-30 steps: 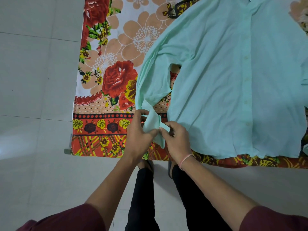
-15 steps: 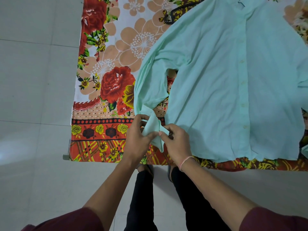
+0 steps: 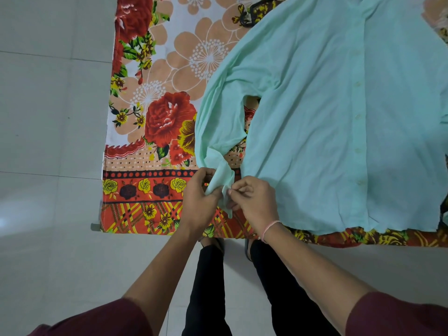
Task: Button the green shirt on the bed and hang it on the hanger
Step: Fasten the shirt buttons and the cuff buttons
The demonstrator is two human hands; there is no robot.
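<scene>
Working at the cuff [image 3: 221,183] of the green shirt [image 3: 327,122], both hands were pinched shut on that small fold of cloth at the near edge of the bed [image 3: 145,187]. The left hand [image 3: 200,202] gripped the cuff from its outer side with fingers curled around the bunched fabric, and the right hand [image 3: 254,204] met it from the other side, thumb and forefinger closed on the cuff's edge, a pink band [image 3: 270,227] on its wrist. Whether a button was actually between those fingertips could not be told; it was too small and hidden.

The shirt lay spread flat on the floral bedsheet [image 3: 155,112], front up, with its sleeve [image 3: 218,122] curving down to the hands. The row of buttons [image 3: 358,116] down the placket looked closed from collar toward hem, so the step in hand was most likely fastening the sleeve cuff, a late part of the buttoning. A dark shape at the top edge, half under the shoulder, may have been the hanger [image 3: 249,16], though little of it showed.

The next move probably called for pushing the cuff button through its hole, one hand holding the hole taut. The far sleeve ran out of view, so its cuff could not be judged. After that, the hanger would need freeing from under the shoulder and slipping in through the neck.
</scene>
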